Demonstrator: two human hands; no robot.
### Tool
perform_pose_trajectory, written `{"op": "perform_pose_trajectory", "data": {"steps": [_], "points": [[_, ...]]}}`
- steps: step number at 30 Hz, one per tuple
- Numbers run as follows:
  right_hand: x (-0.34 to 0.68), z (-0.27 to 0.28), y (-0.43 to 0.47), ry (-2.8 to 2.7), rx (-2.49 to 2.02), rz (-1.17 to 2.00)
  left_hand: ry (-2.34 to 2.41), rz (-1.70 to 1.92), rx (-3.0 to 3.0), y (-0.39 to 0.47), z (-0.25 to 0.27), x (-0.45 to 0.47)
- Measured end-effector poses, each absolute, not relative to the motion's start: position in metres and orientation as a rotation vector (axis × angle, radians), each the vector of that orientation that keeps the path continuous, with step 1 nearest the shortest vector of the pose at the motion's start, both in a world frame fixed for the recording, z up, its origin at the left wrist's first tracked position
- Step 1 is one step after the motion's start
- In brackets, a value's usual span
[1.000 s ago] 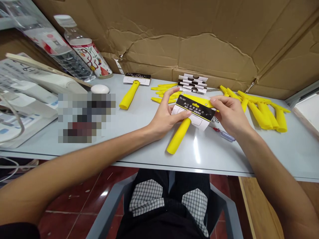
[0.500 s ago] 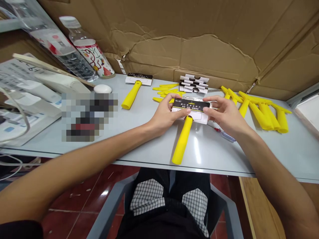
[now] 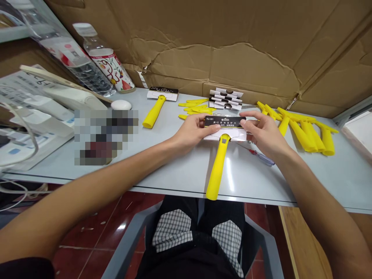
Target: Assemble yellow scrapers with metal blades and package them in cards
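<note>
From the head view, the left grip is pinched on the left end of the black-and-white card, thumb across its front, fingers mostly hidden behind. The right grip grasps the card's right end, thumb on its face, index finger by the top corner. The yellow scraper sits between both, its head behind the card, its handle over the worktop's front edge.

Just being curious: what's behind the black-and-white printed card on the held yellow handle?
Beyond the black-and-white printed card, farther back, lie overlapping, notched black-and-white cards and slim, flat yellow pieces. Whatever sits directly behind it is covered.
</note>
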State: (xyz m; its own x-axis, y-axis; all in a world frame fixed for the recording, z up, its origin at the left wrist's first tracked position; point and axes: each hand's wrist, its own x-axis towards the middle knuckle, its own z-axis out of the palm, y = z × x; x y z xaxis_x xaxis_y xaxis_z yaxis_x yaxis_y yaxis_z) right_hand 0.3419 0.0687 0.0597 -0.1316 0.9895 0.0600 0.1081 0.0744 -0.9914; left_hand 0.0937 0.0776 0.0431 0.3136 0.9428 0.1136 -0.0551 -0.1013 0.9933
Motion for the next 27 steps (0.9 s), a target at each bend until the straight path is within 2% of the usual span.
{"op": "perform_pose_trajectory", "data": {"steps": [11,15,23,27], "points": [[0.318,0.06,0.046,-1.231,-1.149,1.675,0.927,1.331,1.23,0.087,0.035,0.091],[0.308,0.057,0.038,-1.409,-1.139,1.857,0.931,1.351,1.235,0.086,0.036,0.091],[0.312,0.056,0.039,-1.755,-1.155,1.759,1.136,1.175,1.34,0.092,0.043,0.079],[0.313,0.06,0.038,-1.989,-1.291,1.549,1.182,1.105,1.621,0.102,0.042,0.072]]}}
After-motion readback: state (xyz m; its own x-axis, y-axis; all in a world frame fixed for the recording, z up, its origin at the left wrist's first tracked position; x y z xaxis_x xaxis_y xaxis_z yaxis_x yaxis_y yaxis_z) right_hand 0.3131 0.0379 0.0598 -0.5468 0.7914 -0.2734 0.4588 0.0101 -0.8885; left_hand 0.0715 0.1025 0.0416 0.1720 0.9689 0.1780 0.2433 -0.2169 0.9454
